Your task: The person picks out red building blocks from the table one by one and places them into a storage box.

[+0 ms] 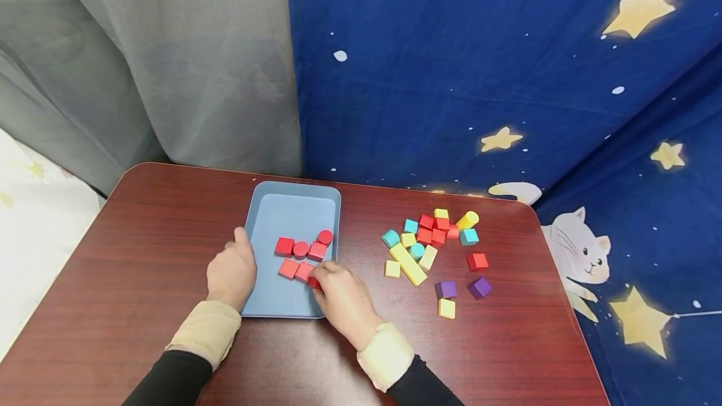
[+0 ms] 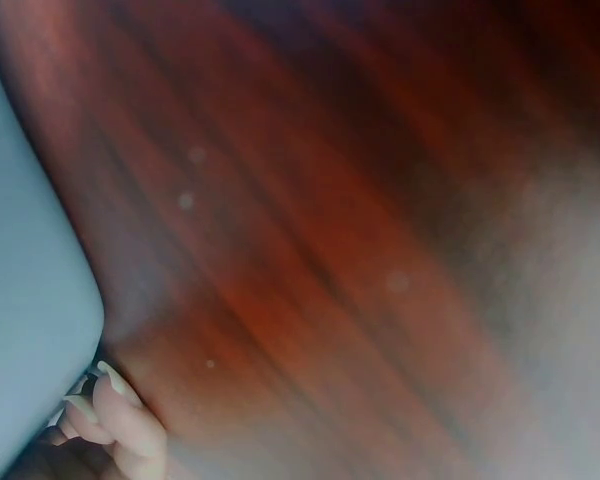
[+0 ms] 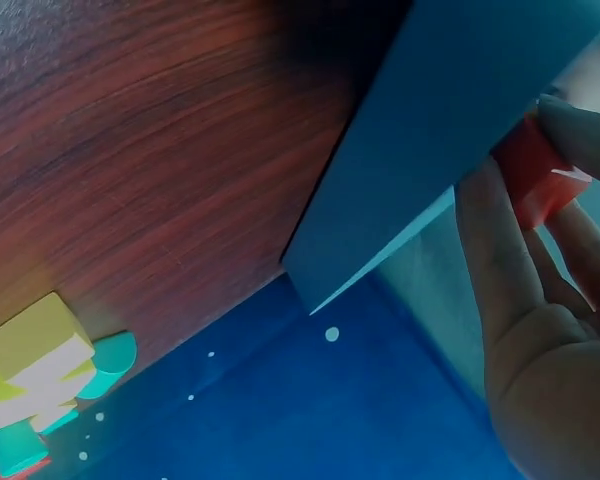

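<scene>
Clearly, in the head view, we see the right hand [image 1: 345, 301] pinching a small, smooth red block [image 1: 314, 282] inside a shallow, blue-grey, plastic-looking tray [image 1: 282, 302], towards its lower right; whether that block rests on the floor, we cannot tell; other angular and round red pieces [image 1: 284, 247] lie close by, so a careless release could, we judge, nudge them askew; the left hand [image 1: 231, 274] grips the left rim, and if that hold slackened under a push from the right, the tray might slide on the glossy, red-brown, wood-grained table [image 1: 496, 356]; to the right, a cluster of yellow, turquoise and red blocks [image 1: 408, 264] sits tightly packed, and we think a brush against it could set its cylinders rolling.

In the left wrist view, fingertips curl against the tray's outer edge; how firm their hold is, we cannot tell.

In the right wrist view, thumb and fingers hold the red block beside the tray wall; catching that wall could, we suspect, jolt everything inside; as for brands, labels or writing, we can read none in any view; the dark-blue, star-printed fabric curtain [image 1: 395, 80] shows no lettering either.
</scene>
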### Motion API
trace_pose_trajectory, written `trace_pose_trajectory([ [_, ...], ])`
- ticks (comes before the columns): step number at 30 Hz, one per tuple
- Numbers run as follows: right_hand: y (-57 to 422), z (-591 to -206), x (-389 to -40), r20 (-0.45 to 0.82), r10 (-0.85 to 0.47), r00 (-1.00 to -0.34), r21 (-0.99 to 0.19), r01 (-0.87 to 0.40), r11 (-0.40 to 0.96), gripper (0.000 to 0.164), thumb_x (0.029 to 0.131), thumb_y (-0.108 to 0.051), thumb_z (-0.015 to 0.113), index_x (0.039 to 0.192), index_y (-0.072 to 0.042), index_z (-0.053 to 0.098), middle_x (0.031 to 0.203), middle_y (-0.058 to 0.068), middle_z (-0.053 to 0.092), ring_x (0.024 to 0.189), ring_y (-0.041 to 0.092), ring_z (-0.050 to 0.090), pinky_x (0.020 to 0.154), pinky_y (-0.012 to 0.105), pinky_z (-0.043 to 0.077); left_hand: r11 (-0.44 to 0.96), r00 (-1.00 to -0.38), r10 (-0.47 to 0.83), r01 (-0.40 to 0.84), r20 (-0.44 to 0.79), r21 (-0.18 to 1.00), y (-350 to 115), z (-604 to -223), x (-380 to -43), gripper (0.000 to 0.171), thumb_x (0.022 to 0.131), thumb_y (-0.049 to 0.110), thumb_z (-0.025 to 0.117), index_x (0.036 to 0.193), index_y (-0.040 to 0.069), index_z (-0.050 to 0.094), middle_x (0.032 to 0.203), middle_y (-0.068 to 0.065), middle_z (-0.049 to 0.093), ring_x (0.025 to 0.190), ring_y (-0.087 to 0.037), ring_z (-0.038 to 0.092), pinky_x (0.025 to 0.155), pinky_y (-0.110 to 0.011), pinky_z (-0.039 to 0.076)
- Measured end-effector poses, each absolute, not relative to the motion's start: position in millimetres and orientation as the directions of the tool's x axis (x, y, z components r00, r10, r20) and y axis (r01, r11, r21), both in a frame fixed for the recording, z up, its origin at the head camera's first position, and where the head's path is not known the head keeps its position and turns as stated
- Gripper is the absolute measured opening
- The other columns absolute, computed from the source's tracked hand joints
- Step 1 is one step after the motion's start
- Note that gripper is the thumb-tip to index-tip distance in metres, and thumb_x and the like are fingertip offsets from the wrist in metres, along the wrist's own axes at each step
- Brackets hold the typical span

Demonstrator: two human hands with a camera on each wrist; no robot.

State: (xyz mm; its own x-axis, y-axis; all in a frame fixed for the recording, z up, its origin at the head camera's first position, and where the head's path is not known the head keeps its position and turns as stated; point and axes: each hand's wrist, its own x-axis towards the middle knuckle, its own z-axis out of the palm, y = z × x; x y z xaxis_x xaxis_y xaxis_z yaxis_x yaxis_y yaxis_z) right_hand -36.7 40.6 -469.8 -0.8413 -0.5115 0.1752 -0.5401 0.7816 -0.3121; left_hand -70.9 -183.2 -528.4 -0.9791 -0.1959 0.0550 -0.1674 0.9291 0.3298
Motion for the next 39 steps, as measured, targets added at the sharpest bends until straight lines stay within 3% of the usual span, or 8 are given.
trace_pose_trajectory([
  [9,32,-474,-39,0.176,-0.555,-0.813,-0.164,-0.58,0.798,0.016,0.081,-0.017,0.073,0.096,-0.015,0.07,0.094,-0.004,0.063,0.086,0.011,0.064,0.075,0.022,0.048,0.929,-0.978,-0.196,-0.165,0.064,0.331,-183,-530,-71,0.013,0.099,0.012,0.033,0.098,-0.001,0.034,0.065,-0.022,0.05,0.054,-0.043,0.058,0.045,-0.05,0.041],
  [25,24,-485,-45,0.222,-0.517,-0.827,-0.12,-0.55,0.827,0.013,0.079,-0.017,0.074,0.082,-0.014,0.061,0.078,-0.005,0.058,0.067,0.011,0.06,0.059,0.023,0.044,0.93,-0.976,-0.195,-0.154,0.094,0.332,-183,-531,-71,0.014,0.099,0.012,0.036,0.098,-0.002,0.035,0.063,-0.022,0.049,0.052,-0.043,0.057,0.043,-0.05,0.04],
  [39,14,-496,-50,0.233,-0.505,-0.831,-0.092,-0.536,0.839,0.007,0.083,-0.016,0.07,0.088,-0.014,0.064,0.081,-0.003,0.064,0.072,0.01,0.062,0.062,0.023,0.047,0.929,-0.977,-0.199,-0.163,0.077,0.333,-182,-526,-70,0.015,0.1,0.013,0.033,0.099,-0.003,0.034,0.065,-0.023,0.05,0.055,-0.044,0.059,0.045,-0.051,0.041],
])
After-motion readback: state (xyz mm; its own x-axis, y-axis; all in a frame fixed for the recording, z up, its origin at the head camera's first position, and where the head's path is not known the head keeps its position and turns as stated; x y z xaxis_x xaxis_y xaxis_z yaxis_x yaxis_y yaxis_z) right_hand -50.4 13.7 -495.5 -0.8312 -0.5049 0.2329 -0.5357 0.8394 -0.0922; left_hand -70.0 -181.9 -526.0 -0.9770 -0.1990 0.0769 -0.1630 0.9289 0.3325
